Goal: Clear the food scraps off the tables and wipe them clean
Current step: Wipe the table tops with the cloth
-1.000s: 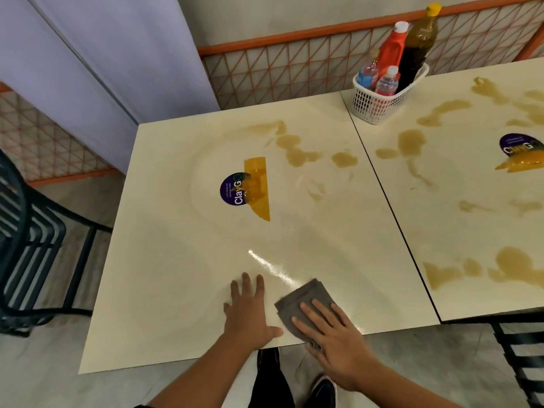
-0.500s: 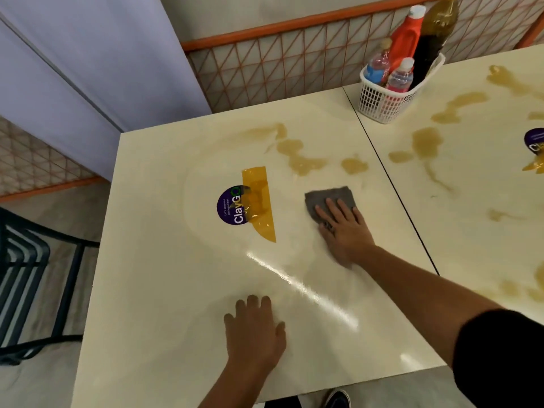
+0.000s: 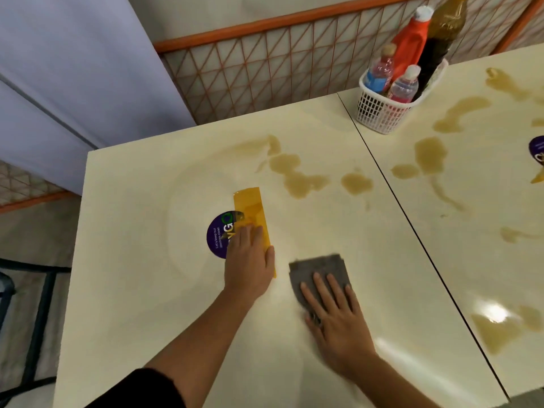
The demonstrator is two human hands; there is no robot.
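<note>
Two cream tables stand side by side; the left table [image 3: 141,290] is under my hands, the right table [image 3: 485,231] carries brown spills. My right hand [image 3: 335,319] lies flat on a grey cloth [image 3: 318,267] near the left table's middle, fingers spread over it. My left hand [image 3: 250,257] rests flat and open on the table, covering part of a purple round sticker [image 3: 216,238] and a yellow strip [image 3: 253,210]. Brown liquid stains [image 3: 297,175] sit beyond both hands on the left table.
A white basket [image 3: 379,113] holding sauce and water bottles stands at the right table's far left corner. More brown spills [image 3: 429,154] spread over the right table. A dark chair [image 3: 29,319] stands on the floor at the left. An orange lattice wall [image 3: 265,60] runs behind.
My right hand has pulled the cloth back toward me from near the stains. My left hand has slid forward onto the sticker and yellow strip.
</note>
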